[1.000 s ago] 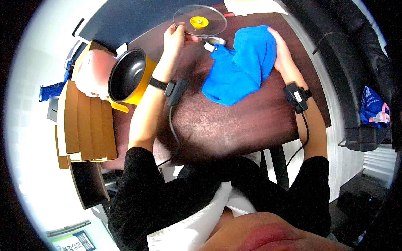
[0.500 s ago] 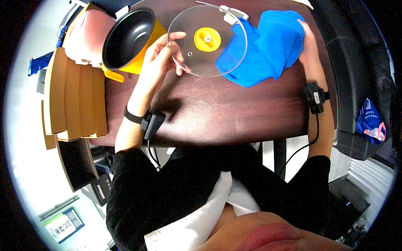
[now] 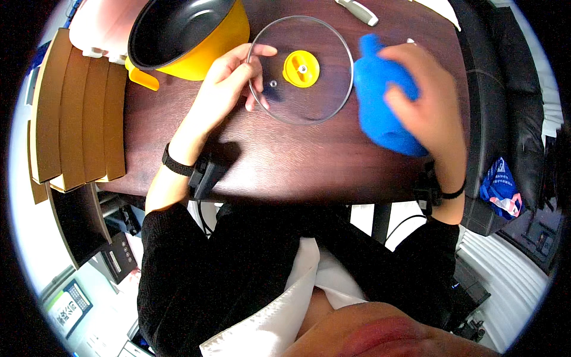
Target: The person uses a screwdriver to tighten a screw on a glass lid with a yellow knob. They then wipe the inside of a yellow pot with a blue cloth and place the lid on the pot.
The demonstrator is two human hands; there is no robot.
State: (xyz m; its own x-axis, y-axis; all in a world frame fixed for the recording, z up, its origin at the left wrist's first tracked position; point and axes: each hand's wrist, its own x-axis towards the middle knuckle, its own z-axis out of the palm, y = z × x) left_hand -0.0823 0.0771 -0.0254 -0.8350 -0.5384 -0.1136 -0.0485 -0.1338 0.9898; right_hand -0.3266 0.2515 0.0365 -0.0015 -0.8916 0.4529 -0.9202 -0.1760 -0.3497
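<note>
My left hand pinches the left rim of a round glass lid, which has a yellow knob at its middle. To the right of the lid, my right hand grips a bunched blue cloth; the hand is a little blurred, with fingers and thumb closed on the cloth. The cloth comes close to the lid's right rim; whether they touch I cannot tell. Behind my left hand stands a yellow pot with a black inside, its yellow handle pointing to the near left.
A pale pink object stands at the far left, behind upright brown cardboard pieces. On the dark brown table, a grey-white handle-like thing lies at the back. A black sofa runs along the right side.
The blue cloth, spread out and partly behind the lid before, is now bunched in my right hand, off the lid. My right hand has come leftward. The lid stays in my left hand.
</note>
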